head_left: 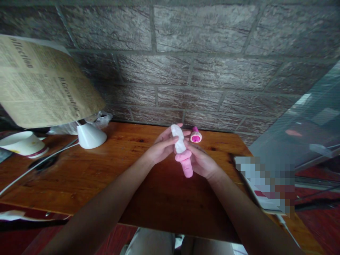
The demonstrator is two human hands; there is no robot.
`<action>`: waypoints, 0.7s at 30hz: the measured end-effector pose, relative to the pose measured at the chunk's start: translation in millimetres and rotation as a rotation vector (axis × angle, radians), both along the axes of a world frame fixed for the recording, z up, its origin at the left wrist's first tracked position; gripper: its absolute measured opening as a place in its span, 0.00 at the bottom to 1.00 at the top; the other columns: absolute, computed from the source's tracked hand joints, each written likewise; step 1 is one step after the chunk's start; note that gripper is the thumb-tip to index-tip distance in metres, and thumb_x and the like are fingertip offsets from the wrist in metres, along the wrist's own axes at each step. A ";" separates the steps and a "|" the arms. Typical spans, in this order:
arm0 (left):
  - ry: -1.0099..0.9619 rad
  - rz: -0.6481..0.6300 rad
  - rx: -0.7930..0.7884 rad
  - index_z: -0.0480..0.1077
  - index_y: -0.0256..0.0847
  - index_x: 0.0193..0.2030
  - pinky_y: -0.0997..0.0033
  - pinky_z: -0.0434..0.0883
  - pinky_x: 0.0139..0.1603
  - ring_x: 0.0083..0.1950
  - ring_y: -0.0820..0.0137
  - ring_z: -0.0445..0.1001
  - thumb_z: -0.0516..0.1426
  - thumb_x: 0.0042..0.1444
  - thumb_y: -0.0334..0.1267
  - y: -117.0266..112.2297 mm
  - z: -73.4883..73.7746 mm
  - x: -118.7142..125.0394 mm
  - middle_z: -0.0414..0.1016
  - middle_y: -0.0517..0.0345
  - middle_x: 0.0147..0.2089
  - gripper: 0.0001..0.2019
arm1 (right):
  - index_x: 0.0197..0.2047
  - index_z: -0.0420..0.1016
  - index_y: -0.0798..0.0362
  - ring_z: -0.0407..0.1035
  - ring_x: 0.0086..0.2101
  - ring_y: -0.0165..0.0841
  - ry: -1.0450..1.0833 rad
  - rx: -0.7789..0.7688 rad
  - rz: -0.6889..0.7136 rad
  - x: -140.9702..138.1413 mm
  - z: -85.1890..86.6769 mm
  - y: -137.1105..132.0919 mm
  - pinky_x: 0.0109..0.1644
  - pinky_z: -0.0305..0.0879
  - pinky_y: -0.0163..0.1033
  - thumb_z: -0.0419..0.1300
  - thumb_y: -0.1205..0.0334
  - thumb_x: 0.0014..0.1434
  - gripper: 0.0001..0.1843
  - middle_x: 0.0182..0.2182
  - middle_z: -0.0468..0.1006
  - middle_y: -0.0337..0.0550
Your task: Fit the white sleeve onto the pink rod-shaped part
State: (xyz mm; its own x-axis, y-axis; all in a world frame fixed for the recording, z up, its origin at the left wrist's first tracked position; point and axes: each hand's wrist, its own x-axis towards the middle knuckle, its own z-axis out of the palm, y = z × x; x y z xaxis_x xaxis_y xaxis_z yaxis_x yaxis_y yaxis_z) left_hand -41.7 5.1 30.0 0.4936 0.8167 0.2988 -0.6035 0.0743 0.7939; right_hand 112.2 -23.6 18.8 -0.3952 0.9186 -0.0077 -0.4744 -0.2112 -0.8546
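Both hands hold one soft-looking clay piece above the middle of the table. Its upper part is a white curved blade-like strip (178, 138), and its lower part is a pink handle with a crossguard (186, 165), like a toy sword. My left hand (164, 147) is closed on the white part, its thumb lying across the front. My right hand (200, 159) grips from the other side, thumb and fingers near where white meets pink. Behind the right fingers, a small pink rolled piece with a paler rim (196, 136) lies on the table.
A lamp with a newsprint-patterned shade (47, 85) and white base (91, 136) stands at left, beside a paper cup (25, 143) and a white cable (39, 168). A blurred-out flat device (265, 187) lies at right. A brick-patterned wall (170, 67) rises behind the wooden table (106, 177).
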 end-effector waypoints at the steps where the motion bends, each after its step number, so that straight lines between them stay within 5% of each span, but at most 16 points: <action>1: 0.003 -0.003 0.007 0.67 0.45 0.60 0.64 0.69 0.52 0.50 0.63 0.77 0.66 0.51 0.36 -0.6 0.3 -0.1 0.78 0.50 0.53 0.28 | 0.36 0.78 0.50 0.68 0.30 0.30 0.001 -0.003 0.003 0.0 0.8 -0.4 0.37 0.63 0.35 0.69 0.50 0.52 0.13 0.29 0.77 0.38; 10: 0.028 0.078 -0.074 0.68 0.45 0.57 0.70 0.72 0.40 0.40 0.69 0.77 0.67 0.48 0.39 1.4 -0.3 0.7 0.79 0.55 0.44 0.29 | 0.36 0.80 0.49 0.70 0.32 0.31 -0.077 0.060 -0.031 -2.4 0.0 1.1 0.41 0.66 0.38 0.69 0.47 0.50 0.16 0.32 0.79 0.39; 13: 0.043 0.227 -0.129 0.70 0.45 0.52 0.75 0.70 0.34 0.33 0.75 0.74 0.69 0.44 0.36 5.1 -2.3 2.9 0.75 0.63 0.35 0.26 | 0.36 0.81 0.50 0.72 0.35 0.32 -0.262 0.249 -0.165 1.4 -1.3 5.4 0.46 0.66 0.41 0.67 0.47 0.52 0.15 0.34 0.80 0.41; 17: 0.125 0.356 -0.145 0.70 0.40 0.40 0.78 0.66 0.23 0.24 0.79 0.66 0.70 0.40 0.36 6.6 -4.8 7.5 0.67 0.68 0.27 0.20 | 0.34 0.81 0.52 0.71 0.32 0.32 -0.419 0.377 -0.415 8.6 1.8 8.2 0.39 0.66 0.39 0.68 0.48 0.51 0.16 0.31 0.79 0.42; 21: 0.122 0.334 -0.133 0.68 0.37 0.34 0.78 0.68 0.24 0.25 0.79 0.66 0.70 0.41 0.39 4.4 -5.5 12.1 0.68 0.66 0.27 0.18 | 0.36 0.81 0.52 0.69 0.29 0.30 -0.409 0.359 -0.390 8.9 3.2 7.2 0.37 0.67 0.39 0.69 0.49 0.49 0.17 0.30 0.79 0.40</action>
State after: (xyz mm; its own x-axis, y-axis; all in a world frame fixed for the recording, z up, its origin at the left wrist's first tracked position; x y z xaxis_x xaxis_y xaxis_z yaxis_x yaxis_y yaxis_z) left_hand -29.6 9.5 24.5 0.2191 0.9664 0.1344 -0.5136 -0.0029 0.8580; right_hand 121.1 -16.4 22.0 -0.0635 0.9669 0.2471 -0.0815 0.2417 -0.9669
